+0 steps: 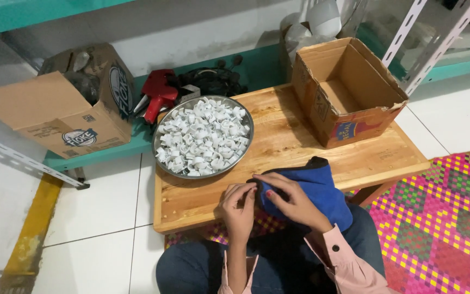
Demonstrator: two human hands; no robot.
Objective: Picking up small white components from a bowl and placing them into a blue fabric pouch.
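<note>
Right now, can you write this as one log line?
left hand: pinching blue cloth pouch | right hand: on pouch | tray of white clips: behind

A low wooden surface [300, 141] stands on a white tiled floor [99, 218]. A bright pink woven mat [441, 218] lies beside it. A teal shelf [99, 155] runs along the pale wall [191, 32].

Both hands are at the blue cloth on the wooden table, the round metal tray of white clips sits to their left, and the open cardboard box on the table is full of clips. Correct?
Not quite. The head view shows the box empty. The rest holds: both hands at the blue cloth, with the tray of clips to their left.
</note>
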